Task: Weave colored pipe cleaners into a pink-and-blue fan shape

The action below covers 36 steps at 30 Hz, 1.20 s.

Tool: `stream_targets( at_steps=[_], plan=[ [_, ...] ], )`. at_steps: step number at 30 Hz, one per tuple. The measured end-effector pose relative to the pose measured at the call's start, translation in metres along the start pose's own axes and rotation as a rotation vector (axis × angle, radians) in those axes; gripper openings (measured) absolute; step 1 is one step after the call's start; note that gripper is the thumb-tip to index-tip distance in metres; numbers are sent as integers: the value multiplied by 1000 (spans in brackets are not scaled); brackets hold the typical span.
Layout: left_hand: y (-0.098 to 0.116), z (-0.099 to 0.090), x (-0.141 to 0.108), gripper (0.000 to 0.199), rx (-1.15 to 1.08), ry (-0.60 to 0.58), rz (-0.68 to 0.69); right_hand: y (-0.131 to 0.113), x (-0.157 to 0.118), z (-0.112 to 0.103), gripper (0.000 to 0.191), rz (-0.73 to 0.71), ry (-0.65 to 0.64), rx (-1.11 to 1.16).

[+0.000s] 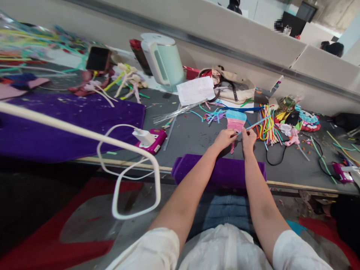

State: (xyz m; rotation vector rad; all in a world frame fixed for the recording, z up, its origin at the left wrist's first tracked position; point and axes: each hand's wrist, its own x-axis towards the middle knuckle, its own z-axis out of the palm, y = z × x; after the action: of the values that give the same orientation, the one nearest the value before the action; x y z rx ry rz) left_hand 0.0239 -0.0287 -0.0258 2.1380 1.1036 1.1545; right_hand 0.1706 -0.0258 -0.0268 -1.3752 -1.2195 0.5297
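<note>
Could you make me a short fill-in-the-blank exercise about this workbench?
1. The left hand and right hand are at a pipe-cleaner piece with a blue far end and a ____ lower part.
2. The cloth roll at the near edge of the workbench is ____.
3. In this picture, the phone is to the ____ of the kettle.

Missing words: pink; purple; left.

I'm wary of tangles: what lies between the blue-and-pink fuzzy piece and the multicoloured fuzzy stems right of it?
In the head view, a light-blue fuzzy stem slants across, with dark-blue stems farther back.
</note>
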Motion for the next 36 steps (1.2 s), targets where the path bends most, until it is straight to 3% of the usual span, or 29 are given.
stream_targets(
  at_steps=[6, 9, 14, 20, 25, 32, 36],
  plan=[
    [1, 0, -1, 29, -344, -39, -213, -1, 1, 0, 40, 0, -174, 264],
    [0, 0, 0, 28, -429, -55, -258, -3, 0, -2, 38, -15, -204, 288],
    [-5, 3, -1, 24, -352, -27, -228, -2, -1, -2, 40, -18, -116, 168],
    [-4, 1, -1, 21, -73, 42, -89, -2, -1, -1, 40, -34, -70, 29],
    [3, -1, 0, 18, 80, 10, -1, -1, -2, 1, 41, -14, -5, -37],
    [5, 0, -1, 23, 103, 0, 48, 2, -1, 2, 41, 14, 16, -36],
    [3, 0, 1, 30, -46, 39, -4, -1, -1, 2, 40, 12, -70, 169]
  ],
)
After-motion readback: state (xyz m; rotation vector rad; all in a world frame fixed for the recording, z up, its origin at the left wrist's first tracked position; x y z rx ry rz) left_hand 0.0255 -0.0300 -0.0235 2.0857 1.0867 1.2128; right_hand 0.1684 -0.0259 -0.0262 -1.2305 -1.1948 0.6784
